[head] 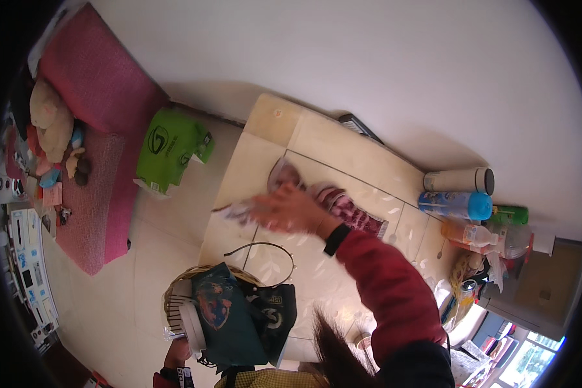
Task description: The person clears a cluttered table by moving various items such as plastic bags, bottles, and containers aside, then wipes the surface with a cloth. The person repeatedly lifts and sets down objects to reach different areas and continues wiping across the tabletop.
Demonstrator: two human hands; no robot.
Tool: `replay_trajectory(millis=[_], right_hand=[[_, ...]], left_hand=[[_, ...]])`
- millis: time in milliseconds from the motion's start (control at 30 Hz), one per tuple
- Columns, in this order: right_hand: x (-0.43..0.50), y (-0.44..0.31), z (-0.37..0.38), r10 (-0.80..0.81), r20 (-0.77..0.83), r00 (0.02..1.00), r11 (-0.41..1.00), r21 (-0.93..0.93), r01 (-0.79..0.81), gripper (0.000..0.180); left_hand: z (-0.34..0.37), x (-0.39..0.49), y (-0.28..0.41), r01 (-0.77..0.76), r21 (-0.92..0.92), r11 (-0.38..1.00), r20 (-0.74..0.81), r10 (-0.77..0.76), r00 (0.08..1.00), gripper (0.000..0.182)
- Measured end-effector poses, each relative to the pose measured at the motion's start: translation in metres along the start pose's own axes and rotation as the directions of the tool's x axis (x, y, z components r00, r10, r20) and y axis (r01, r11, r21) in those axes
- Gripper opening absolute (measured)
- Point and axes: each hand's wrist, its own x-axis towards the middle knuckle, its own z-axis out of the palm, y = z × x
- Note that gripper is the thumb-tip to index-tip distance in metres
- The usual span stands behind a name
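My right hand, in a red sleeve, is over the middle of the table and blurred. Around it lie a maroon patterned cloth, a greyish-pink piece and a crumpled whitish piece by the fingertips. Whether the fingers grip any of these is too blurred to tell. At the lower left, my left hand is against a white curved object at the side of a wicker basket; its fingers are partly hidden. A dark green bag and a black bag cover much of the basket.
A black headband lies on the patterned tabletop. Along the right stand a thermos, a blue bottle and other bottles. A green bag is on the floor beside a pink sofa holding plush toys.
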Motion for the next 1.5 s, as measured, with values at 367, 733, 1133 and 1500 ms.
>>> replay_trajectory(millis=[367, 733, 1133, 1500], right_hand=[[0.082, 0.110, 0.007, 0.356, -0.430, 0.830, 0.791, -0.334, -0.513, 0.035], [-0.064, 0.086, -0.046, 0.588, -0.439, 0.679, 0.557, -0.389, -0.734, 0.041], [-0.142, 0.037, -0.036, 0.771, -0.574, 0.276, 0.251, -0.125, -0.960, 0.047], [-0.108, -0.134, 0.023, 0.580, -0.106, 0.808, 0.814, 0.025, -0.581, 0.042]], left_hand=[[0.007, -0.006, -0.019, 0.022, -0.195, 0.981, -0.016, -0.025, 1.000, 0.041], [0.000, -0.003, -0.021, -0.082, -0.123, 0.989, -0.073, 0.074, 0.995, 0.062], [-0.005, -0.002, 0.046, 0.037, -0.285, 0.958, -0.055, -0.055, 0.997, 0.065], [-0.009, 0.004, 0.065, -0.293, 0.028, 0.956, -0.184, 0.293, 0.938, 0.040]])
